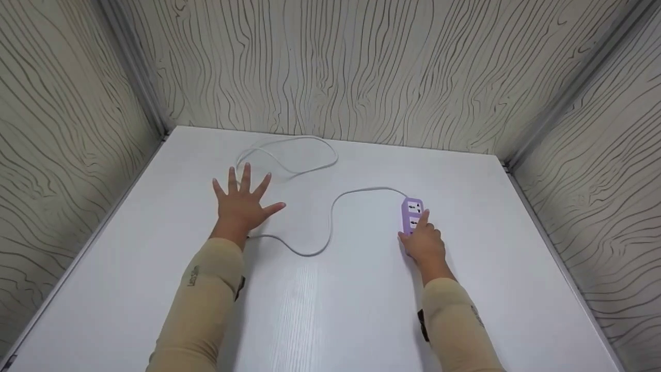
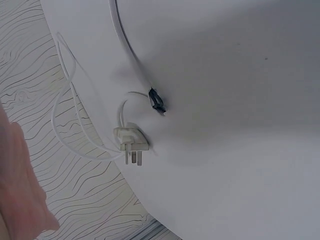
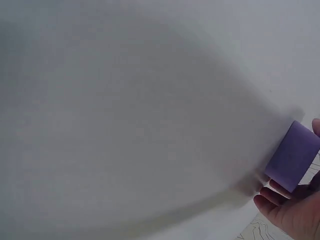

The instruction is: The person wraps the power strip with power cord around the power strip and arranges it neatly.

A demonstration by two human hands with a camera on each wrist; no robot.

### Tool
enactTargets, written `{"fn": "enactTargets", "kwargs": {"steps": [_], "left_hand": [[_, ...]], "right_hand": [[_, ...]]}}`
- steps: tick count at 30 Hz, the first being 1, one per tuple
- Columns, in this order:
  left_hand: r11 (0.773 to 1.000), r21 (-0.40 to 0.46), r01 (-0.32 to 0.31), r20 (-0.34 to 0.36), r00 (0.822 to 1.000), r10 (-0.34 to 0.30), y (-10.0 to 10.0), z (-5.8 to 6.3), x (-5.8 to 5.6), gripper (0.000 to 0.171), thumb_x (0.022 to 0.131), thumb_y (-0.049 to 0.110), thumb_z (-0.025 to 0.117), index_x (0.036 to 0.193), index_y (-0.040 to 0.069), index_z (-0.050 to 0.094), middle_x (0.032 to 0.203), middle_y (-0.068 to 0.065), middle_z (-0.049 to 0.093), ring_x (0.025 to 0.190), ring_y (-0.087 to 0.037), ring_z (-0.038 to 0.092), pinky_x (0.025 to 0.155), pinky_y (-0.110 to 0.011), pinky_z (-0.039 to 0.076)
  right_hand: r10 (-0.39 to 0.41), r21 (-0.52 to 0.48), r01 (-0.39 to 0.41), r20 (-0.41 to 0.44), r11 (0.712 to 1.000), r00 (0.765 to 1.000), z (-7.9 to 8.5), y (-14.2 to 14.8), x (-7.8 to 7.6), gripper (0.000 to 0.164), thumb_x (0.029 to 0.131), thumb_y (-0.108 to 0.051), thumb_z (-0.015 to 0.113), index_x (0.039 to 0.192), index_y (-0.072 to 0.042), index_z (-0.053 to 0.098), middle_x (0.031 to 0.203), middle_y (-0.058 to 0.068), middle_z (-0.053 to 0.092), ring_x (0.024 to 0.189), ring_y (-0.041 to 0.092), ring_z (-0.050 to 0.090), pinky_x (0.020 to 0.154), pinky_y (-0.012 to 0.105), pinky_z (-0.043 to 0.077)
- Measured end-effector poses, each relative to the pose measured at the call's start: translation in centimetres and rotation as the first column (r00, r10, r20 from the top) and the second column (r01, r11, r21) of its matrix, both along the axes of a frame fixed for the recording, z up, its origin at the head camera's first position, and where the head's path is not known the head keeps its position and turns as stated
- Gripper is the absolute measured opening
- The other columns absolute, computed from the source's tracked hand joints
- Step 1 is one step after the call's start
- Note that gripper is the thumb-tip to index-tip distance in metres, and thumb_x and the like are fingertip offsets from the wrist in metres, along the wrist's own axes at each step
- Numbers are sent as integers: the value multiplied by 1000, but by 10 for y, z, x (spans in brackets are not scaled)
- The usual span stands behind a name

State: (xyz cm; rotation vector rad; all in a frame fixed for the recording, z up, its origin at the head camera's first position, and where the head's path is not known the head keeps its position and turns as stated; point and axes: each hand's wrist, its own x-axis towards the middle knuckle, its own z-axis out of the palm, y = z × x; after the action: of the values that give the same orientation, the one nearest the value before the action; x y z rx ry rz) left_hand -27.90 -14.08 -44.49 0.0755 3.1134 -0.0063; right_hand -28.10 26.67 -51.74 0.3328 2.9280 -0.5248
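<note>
My left hand (image 1: 241, 209) is held with its fingers spread wide, palm down, over the left part of the white table; only its edge shows in the left wrist view. Beneath it, the left wrist view shows a white three-pin plug (image 2: 131, 140) and a small black tie or wrap (image 2: 156, 101) on the cord. My right hand (image 1: 426, 243) grips the near end of a purple power strip (image 1: 406, 216), thumb on its left side and index finger along its right. In the right wrist view, the strip's plain purple end (image 3: 292, 155) sits between the fingers.
A white cable (image 1: 308, 255) curves from the strip's far end leftward to beside the left wrist. Behind the left hand, a loop of white cord (image 1: 333, 161) lies near the table's back edge. Wood-patterned panels (image 1: 330, 67) enclose the table (image 1: 351, 310) at the back and sides.
</note>
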Motion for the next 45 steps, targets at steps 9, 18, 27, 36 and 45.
{"fn": "enactTargets", "kwargs": {"steps": [9, 18, 27, 36, 45], "left_hand": [[1000, 5, 3, -11, 1000, -3, -2, -2, 1, 86, 74, 83, 16, 145, 37, 5, 152, -12, -13, 134, -43, -13, 96, -68, -9], [1000, 24, 2, -5, 1000, -2, -1, 0, 4, 84, 76, 81, 21, 145, 37, 6, 152, -12, -12, 135, -42, -11, 97, -68, -8], [1000, -2, 8, 0, 1000, -8, -2, 0, 4, 86, 75, 82, 16, 146, 35, 5, 152, -12, -10, 135, -42, -11, 96, -68, -9], [1000, -2, 10, 12, 1000, -9, 1, 2, 4, 86, 75, 82, 14, 146, 35, 3, 152, -13, -10, 134, -43, -13, 96, -68, -9], [999, -15, 30, -40, 999, -31, 8, 2, 3, 84, 77, 80, 22, 146, 34, 7, 152, -11, -8, 135, -41, -12, 98, -67, -7]], "right_hand": [[-112, -72, 113, 31, 991, 993, 2, -2, 1, 89, 85, -34, 59, 142, 8, 4, 129, 34, 35, 115, 45, 39, 96, 52, 35], [-130, -74, 127, -38, 989, 991, 5, 7, 3, 69, 84, -21, 59, 137, 8, 26, 120, 29, 46, 106, 41, 49, 90, 51, 39], [-119, -72, 110, -144, 991, 982, 14, 18, 2, 63, 82, -19, 55, 135, 5, 30, 120, 25, 48, 104, 41, 51, 88, 53, 39], [-65, -50, 54, -244, 997, 968, 33, 20, 0, 62, 85, -22, 55, 136, 3, 30, 119, 24, 47, 104, 40, 51, 89, 52, 39], [-21, -129, -18, -293, 991, 956, 43, 11, 2, 67, 86, -26, 59, 140, -1, 27, 131, 21, 44, 118, 38, 44, 98, 51, 33]]}}
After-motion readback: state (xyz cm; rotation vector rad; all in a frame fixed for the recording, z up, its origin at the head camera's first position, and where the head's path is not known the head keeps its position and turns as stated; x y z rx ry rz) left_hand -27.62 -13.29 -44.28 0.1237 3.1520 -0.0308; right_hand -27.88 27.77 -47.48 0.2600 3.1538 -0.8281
